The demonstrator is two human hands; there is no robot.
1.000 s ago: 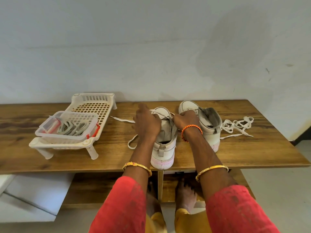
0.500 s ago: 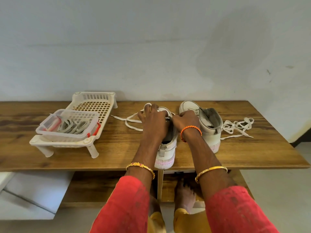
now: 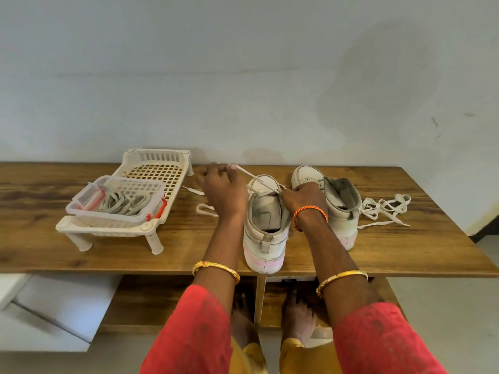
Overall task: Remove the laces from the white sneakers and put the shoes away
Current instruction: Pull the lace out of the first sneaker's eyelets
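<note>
While your right hand [image 3: 303, 197] grips the collar and tongue of the near sneaker [image 3: 266, 228] at the desk's [image 3: 405, 247] front edge, hold it down firmly so the shoe does not lift or slide as you pull. Your left hand [image 3: 220, 188] pinches the lace [image 3: 249, 175], drawn taut up and to the left from the eyelets; pull along the line of each eyelet in short draws rather than one long tug, likely to snag otherwise. Two white sneakers stand side by side, toes to the wall: the near one partly laced, the second sneaker [image 3: 332, 203] just right of it with none showing. One freed lace [image 3: 383, 209] lies loose at its right. Farther left, one white rack [image 3: 151, 174] carries one clear basket [image 3: 118, 202].
</note>
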